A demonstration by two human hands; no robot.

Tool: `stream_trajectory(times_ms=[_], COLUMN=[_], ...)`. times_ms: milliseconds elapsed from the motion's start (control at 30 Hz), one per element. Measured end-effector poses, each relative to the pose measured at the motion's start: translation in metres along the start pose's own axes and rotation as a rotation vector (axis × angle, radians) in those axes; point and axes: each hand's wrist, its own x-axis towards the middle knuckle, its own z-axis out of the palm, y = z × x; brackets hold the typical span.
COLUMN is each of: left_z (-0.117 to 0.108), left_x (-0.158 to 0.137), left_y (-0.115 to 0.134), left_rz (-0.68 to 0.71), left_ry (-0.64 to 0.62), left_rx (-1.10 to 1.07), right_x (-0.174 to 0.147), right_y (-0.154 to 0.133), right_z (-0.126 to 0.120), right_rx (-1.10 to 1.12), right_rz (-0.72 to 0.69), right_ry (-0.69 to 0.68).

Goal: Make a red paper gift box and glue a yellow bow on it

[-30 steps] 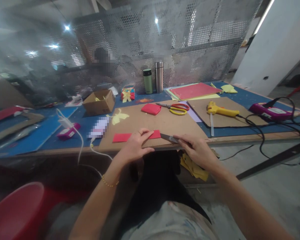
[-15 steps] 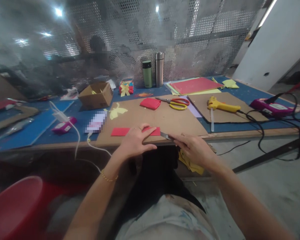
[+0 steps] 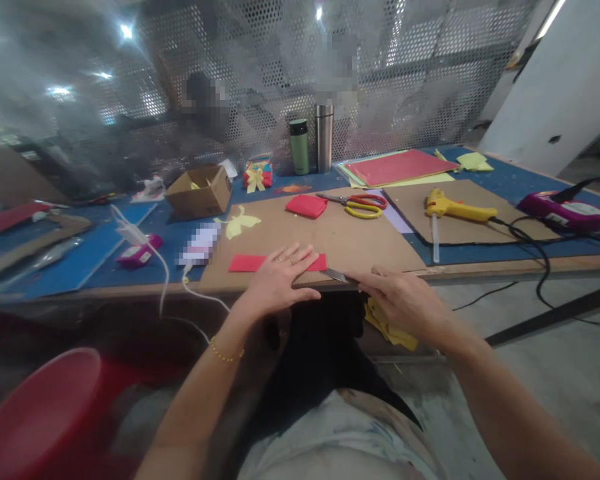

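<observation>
Red in colour and flat, a rectangular strip (image 3: 245, 263) lies near the front edge of a brown cardboard sheet (image 3: 360, 243), which rests on the blue worktop (image 3: 455, 254). My left hand (image 3: 283, 273) lies across this strip, with the fingers stretched out and the thumb spread away from them. My right hand (image 3: 397, 293) is closed around a tool with grey metal blade (image 3: 337, 274); its tip is at the right end of the strip, but whether they touch, I cannot tell. Behind my hands lie a red folded packet (image 3: 306, 206) and scissors with one red and one yellow handle (image 3: 363, 212). Toward the left is a pale yellow butterfly-shaped piece (image 3: 243, 223).
</observation>
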Motion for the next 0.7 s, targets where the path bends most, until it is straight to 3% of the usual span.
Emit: stream_trajectory(times_ms=[700], left_z=[0.002], left_x=[-0.001], left_y=[-0.002], left_rz=[0.028], left_ry=[0.024], left_rx=[-0.024], right_x=[0.016], right_y=[-0.014], right_z=[-0.002], right_rx=[-0.013], right_rz=[0.025], right_ry=[-0.040])
